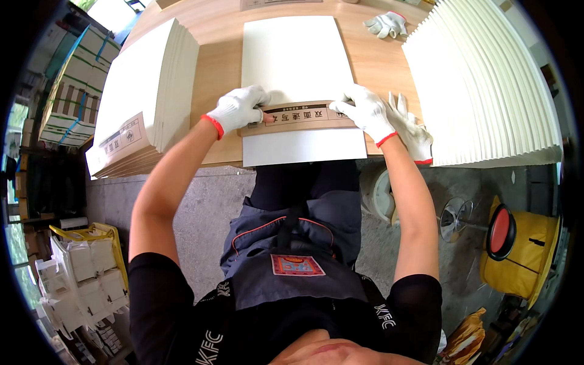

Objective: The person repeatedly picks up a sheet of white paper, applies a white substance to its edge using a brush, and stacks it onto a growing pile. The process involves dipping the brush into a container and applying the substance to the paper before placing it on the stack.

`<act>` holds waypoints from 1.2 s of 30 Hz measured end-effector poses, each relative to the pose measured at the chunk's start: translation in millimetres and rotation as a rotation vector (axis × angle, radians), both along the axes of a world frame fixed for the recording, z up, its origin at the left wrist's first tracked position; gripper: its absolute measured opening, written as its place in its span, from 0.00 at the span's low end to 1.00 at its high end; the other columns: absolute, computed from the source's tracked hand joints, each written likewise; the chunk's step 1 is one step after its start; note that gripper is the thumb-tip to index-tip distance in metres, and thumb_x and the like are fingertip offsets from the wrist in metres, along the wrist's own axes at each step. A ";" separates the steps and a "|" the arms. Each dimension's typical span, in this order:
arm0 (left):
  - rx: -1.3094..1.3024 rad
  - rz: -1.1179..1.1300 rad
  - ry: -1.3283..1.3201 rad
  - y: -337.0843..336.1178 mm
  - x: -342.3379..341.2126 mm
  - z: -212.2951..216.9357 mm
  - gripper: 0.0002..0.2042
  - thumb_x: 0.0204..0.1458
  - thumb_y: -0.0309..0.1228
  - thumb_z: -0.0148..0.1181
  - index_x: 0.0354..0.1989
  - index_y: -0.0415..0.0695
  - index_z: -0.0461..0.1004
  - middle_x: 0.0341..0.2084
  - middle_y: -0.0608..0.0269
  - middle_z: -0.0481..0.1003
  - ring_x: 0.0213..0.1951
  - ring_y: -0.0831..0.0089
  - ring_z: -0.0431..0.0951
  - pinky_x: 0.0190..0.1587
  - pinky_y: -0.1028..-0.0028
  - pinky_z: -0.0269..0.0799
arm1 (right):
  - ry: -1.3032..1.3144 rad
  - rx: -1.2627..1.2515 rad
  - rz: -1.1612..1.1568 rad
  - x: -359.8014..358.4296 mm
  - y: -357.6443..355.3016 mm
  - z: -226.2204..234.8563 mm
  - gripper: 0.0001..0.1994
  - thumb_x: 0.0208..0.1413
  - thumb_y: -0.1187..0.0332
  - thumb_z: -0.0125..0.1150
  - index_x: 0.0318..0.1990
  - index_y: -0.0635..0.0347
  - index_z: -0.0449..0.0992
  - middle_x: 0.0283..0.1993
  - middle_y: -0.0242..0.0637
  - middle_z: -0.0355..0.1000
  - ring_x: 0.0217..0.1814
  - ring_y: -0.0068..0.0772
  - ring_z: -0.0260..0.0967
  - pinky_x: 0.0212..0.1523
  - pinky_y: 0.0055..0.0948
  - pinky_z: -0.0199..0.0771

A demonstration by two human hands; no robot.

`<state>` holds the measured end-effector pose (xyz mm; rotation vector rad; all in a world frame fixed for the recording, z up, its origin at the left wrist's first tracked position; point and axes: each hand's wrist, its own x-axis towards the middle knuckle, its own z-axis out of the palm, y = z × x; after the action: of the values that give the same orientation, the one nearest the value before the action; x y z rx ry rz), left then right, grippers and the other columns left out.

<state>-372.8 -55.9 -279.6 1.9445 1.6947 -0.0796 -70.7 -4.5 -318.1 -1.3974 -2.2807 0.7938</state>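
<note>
A white stack of paper sheets [296, 61] lies in front of me on the wooden table [216, 27], with a brown printed paper band [298, 117] across its near part. My left hand [238, 108], in a white glove with a red cuff, presses the band's left end. My right hand [365, 111], gloved the same way, presses the band's right end. Both hands rest on top of the stack.
A banded pile of white sheets [143, 100] sits at the left, a fanned pile of white sheets [486, 85] at the right. Spare white gloves lie at the far right [387, 24] and beside my right hand [413, 131]. Below: concrete floor, yellow container [517, 255], white boxes [85, 274].
</note>
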 end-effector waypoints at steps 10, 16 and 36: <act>-0.120 -0.914 0.599 54.7 87.2 42.8 0.55 0.36 0.30 0.76 0.68 0.90 0.46 0.57 0.65 0.63 0.48 0.57 0.77 0.43 0.60 0.80 | -0.125 0.372 0.039 -0.3 -8.5 -2.7 0.12 0.53 0.55 0.64 0.39 0.51 0.78 0.41 0.36 0.74 0.44 0.37 0.71 0.41 0.36 0.71; -0.188 -0.864 0.625 57.4 95.2 39.4 0.53 0.34 0.28 0.77 0.67 0.84 0.52 0.64 0.66 0.58 0.57 0.59 0.72 0.51 0.62 0.78 | -0.717 0.796 -0.019 96.2 -31.2 -3.1 0.16 0.53 0.65 0.61 0.50 0.47 0.75 0.54 0.33 0.72 0.52 0.35 0.69 0.50 0.39 0.71; -0.086 -0.951 0.574 70.9 81.8 20.0 0.45 0.45 0.36 0.70 0.68 0.85 0.50 0.67 0.65 0.56 0.54 0.56 0.74 0.48 0.56 0.78 | -0.271 0.788 0.592 -162.9 -81.4 3.8 0.05 0.44 0.71 0.60 0.31 0.57 0.74 0.30 0.36 0.70 0.36 0.33 0.74 0.33 0.32 0.77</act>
<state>-291.0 14.9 -259.6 2.6337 0.8470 -1.1159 -233.6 -85.9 -314.3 -0.4943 -2.7798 -0.2109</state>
